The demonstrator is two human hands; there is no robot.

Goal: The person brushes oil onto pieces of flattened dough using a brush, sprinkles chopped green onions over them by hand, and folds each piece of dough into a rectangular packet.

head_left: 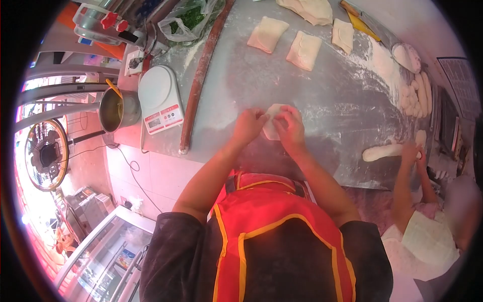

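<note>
Between my hands, over the near part of the metal table, is a small pale piece of dough (272, 132). My left hand (249, 126) pinches its left edge with thumb and fingers together. From the right, my right hand (290, 128) bends over the dough with its fingers closed on it, hiding part of that side. Farther up the table lie folded flat dough pieces, one at the left (268, 35), one in the middle (304, 50) and one at the right (342, 36). A larger dough sheet (309, 9) sits at the far edge.
A long rolling pin (199, 83) lies left of my hands, beside a white kitchen scale (162, 98) and a metal pot (119, 109). Bagged greens (191, 19) are behind. At right are loose flour (385, 63), dough strips (420, 95) and a co-worker's hands (413, 153) at a dough roll (383, 152).
</note>
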